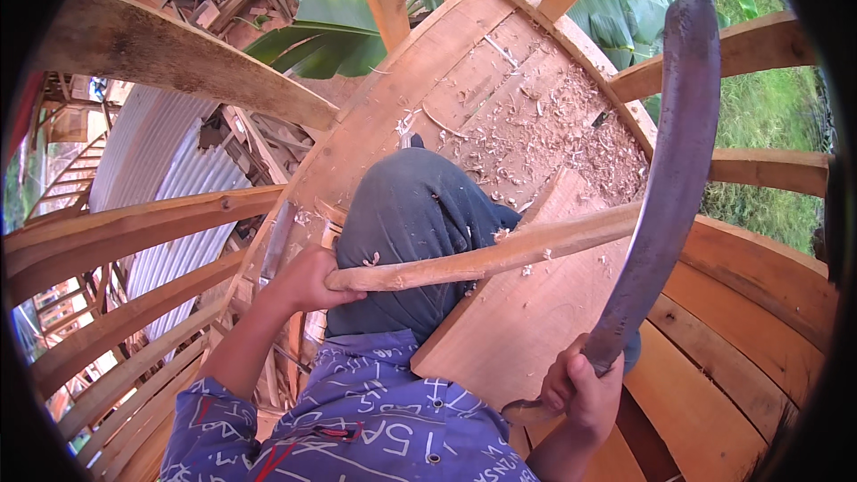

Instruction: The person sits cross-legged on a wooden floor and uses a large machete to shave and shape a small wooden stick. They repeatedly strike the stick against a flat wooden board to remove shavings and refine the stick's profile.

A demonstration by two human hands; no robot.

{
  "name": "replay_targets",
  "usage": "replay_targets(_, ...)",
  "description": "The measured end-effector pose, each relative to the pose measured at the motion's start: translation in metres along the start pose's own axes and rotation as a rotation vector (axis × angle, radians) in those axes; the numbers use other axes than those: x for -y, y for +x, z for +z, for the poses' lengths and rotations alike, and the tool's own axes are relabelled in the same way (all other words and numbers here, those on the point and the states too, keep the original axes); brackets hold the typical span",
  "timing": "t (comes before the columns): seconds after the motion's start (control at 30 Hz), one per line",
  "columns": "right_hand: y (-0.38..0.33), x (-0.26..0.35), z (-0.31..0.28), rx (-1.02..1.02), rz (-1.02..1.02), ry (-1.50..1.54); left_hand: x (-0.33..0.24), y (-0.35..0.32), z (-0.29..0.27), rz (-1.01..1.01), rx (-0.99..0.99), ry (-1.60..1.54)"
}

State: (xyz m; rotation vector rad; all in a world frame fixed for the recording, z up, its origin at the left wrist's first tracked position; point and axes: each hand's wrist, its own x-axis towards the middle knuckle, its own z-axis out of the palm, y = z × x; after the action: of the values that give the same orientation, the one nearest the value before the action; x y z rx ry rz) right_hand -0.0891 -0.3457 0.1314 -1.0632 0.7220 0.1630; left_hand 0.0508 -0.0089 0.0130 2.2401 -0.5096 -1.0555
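The left hand [303, 278] is wrapped tight round the near end of a wooden stick [500, 254] lying across the knee. The right hand [585, 388] grips a big curved blade [674, 170], raised high. A crooked swing could hit the knee or fingers.

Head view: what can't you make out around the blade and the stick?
- Blade handle: hidden inside the right hand.
- Wooden stick near end: covered by the left hand.
- Stick's far end: passes behind the blade.
- Cutting edge sharpness: too blurred.
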Motion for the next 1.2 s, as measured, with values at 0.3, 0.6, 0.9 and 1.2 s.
replay_targets(0.3, 0.001, -0.007, -0.007, 0.073, 0.179, -0.234, -0.007, 0.003, 0.006, 0.066, -0.061, 0.076)
replay_targets(0.6, 0.004, -0.027, 0.005, 0.186, 0.216, -0.063, -0.004, -0.004, -0.012, 0.014, -0.029, 0.111)
replay_targets(0.9, 0.012, -0.044, -0.015, 0.335, 0.318, 0.184, -0.004, -0.011, 0.000, -0.015, -0.022, 0.108)
replay_targets(1.2, 0.022, -0.077, -0.017, 0.728, 0.377, 0.739, -0.011, -0.002, -0.006, -0.023, 0.008, 0.106)
